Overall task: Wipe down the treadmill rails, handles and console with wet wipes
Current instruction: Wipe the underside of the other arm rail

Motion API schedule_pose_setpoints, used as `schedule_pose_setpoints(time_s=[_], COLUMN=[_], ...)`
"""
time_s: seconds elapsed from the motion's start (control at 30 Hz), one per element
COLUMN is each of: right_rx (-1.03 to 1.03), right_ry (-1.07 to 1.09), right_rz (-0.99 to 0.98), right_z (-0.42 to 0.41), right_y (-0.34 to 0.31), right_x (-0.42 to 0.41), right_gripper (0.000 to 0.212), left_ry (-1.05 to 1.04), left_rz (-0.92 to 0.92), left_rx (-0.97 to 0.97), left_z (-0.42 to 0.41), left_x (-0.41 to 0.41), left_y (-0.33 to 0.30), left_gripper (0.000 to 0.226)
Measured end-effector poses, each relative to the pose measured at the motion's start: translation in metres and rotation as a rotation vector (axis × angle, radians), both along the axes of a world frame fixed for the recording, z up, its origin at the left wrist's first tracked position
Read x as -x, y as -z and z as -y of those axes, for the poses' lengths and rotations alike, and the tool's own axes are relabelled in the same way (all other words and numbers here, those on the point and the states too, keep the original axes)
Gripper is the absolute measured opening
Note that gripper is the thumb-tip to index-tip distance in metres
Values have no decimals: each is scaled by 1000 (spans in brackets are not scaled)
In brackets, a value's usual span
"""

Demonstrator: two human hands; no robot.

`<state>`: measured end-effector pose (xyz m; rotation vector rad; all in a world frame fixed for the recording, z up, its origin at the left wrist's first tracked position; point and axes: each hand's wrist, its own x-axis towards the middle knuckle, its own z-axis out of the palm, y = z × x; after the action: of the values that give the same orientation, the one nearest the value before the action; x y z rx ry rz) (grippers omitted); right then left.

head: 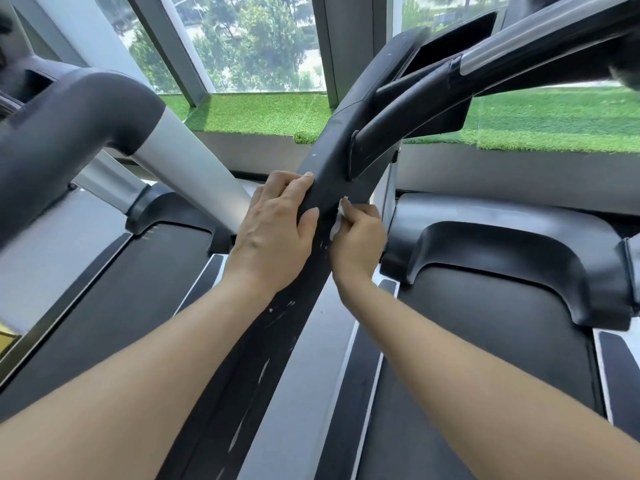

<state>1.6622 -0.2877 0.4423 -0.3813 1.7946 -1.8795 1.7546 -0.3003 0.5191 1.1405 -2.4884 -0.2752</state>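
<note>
A black treadmill rail [332,147] runs diagonally from the bottom centre up to the console [450,39] at the upper right. My left hand [277,230] grips the rail from its left side, fingers curled over the top. My right hand [360,237] pinches a white wet wipe [338,220] and presses it against the rail's right side, just opposite the left hand. Most of the wipe is hidden by the fingers. White smears and flecks mark the rail below my hands.
A black handle [408,112] branches from the rail toward the upper right. The treadmill's belt and motor cover [502,244] lie at the right. A neighbouring treadmill's grey and silver upright [166,140] stands left. Windows and green turf [259,112] lie ahead.
</note>
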Motion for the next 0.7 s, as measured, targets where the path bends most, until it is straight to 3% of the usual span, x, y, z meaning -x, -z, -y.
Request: schedule_pose_setpoints(time_s=[0.13, 0.33, 0.57, 0.7], right_rx=[-345, 127, -338, -130], right_ry=[14, -17, 42, 13], right_rz=[-88, -288, -139, -268], right_z=[23, -28, 31, -3], right_y=[0, -2, 25, 16], right_x=[29, -25, 39, 0], right_gripper=[26, 17, 26, 21], left_ry=[-2, -11, -12, -20], left_rz=[-1, 10, 17, 20], left_rx=[-4, -1, 11, 3], left_z=[0, 0, -1, -2], left_x=[-1, 0, 0, 0], left_y=[0, 1, 1, -1], left_gripper=[45, 46, 44, 44])
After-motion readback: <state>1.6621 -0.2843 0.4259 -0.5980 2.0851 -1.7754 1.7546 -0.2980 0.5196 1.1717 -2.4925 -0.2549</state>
